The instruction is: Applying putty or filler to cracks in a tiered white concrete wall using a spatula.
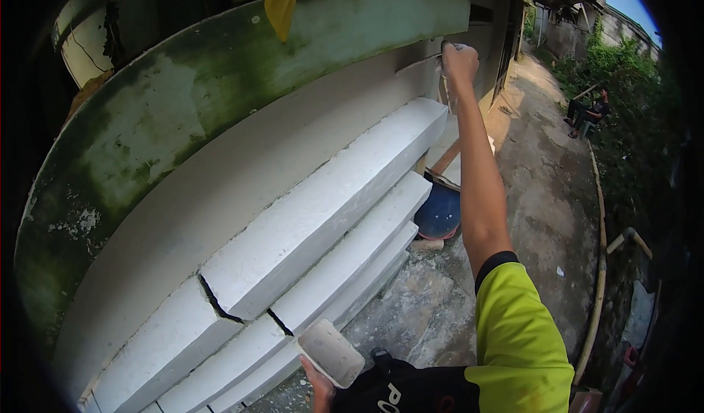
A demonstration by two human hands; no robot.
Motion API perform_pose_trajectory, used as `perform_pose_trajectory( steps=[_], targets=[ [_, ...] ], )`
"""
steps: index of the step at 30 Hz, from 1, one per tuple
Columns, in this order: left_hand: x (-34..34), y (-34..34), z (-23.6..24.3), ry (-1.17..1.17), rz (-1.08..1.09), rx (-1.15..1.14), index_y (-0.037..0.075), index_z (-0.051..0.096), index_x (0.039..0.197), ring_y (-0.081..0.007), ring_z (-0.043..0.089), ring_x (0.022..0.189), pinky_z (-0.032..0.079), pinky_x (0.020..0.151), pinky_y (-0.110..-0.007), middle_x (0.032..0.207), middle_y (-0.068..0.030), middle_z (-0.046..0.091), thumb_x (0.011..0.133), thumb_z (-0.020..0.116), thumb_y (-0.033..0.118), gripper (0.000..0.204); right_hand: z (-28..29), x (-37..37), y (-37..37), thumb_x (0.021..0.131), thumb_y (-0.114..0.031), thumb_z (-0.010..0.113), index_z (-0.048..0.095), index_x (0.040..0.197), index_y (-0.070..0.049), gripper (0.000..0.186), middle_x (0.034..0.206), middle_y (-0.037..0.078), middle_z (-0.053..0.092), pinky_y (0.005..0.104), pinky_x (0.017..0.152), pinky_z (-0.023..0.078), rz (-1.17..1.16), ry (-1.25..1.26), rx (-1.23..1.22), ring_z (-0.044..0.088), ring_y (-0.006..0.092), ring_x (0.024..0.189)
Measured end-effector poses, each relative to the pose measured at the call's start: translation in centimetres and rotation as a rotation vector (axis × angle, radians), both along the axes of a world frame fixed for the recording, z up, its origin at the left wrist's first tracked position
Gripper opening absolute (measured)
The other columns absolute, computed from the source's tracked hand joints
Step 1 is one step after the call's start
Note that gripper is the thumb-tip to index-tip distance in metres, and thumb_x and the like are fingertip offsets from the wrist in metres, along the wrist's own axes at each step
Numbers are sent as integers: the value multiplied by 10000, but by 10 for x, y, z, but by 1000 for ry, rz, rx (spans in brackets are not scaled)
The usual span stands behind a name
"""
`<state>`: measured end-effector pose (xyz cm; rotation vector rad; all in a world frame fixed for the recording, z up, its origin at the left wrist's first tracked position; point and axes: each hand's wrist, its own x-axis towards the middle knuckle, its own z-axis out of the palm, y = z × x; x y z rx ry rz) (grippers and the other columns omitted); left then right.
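My right hand (459, 62) is stretched far out, its fingers closed round a scraper (419, 62) whose thin blade shows almost edge-on against the grey wall (242, 167). Low in the view, close to my body, my left hand (318, 385) grips a shallow rectangular tub (331, 352) by its side. The tub is whitish and smeared; what it contains cannot be made out. Between the two hands run stepped white mouldings (326, 207) along the wall, with dark gaps (217, 299) where their pieces meet.
A mossy green concrete ledge (169, 119) overhangs the wall, with yellow cloth (279, 2) hanging over it. Beneath the mouldings' far end stands a blue container (441, 211). A concrete path (539, 171) runs off right, past a pipe (600, 266) and a seated person (590, 112).
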<state>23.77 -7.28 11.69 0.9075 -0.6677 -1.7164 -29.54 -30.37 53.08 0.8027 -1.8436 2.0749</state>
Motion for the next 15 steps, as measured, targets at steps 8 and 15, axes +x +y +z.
perform_pose_trajectory(
  steps=[8, 15],
  targets=[
    [-19, 1, 22, 4, -34, 61, 63, 298, 1445, -294, 420, 1284, 320, 1088, -421, 1411, -124, 427, 958, 276, 619, 739, -22, 45, -15, 688, -205, 629, 585, 653, 130, 340, 659, 312, 591, 475, 682, 480, -108, 275, 157, 627, 457, 694],
    [-34, 8, 15, -28, 25, 38, 73, 321, 1437, -288, 473, 1235, 371, 1049, -423, 1374, -119, 465, 941, 245, 657, 771, 0, 17, 17, 687, -184, 645, 584, 641, 120, 313, 649, 289, 610, 466, 683, 478, 81, -66, -165, 639, 417, 679]
  ],
)
